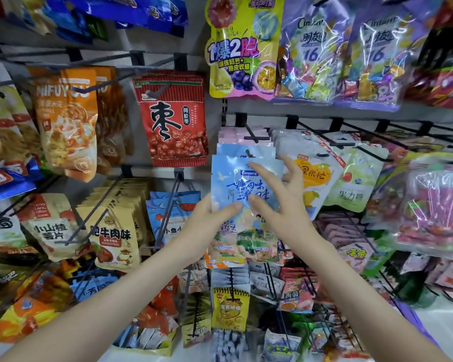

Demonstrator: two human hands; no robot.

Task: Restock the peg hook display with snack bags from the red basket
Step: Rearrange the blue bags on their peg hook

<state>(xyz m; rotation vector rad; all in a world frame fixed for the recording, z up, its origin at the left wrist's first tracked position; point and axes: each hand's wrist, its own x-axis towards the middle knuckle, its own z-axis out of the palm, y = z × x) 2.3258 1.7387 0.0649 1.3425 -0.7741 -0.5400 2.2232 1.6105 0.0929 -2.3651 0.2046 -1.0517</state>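
Head view: left hand (209, 220) pinches light-blue snack bag (225, 184) at its 7 o'clock edge, thumb in front. Right hand (285, 205) fingers spread, released, index and thumb touching the bag's face. Peg hook (248, 152) at bag's 12 o'clock.

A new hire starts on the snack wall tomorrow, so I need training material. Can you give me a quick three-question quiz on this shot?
1. True or false: the left hand pinches the blue bag at its left edge.
2. Which bag hangs nearest on its upper left? A: red bag; B: black bag; C: purple bag.
3. What do the right hand's fingers rest on?
Key: 1 true; 2 A; 3 the blue bag's front.
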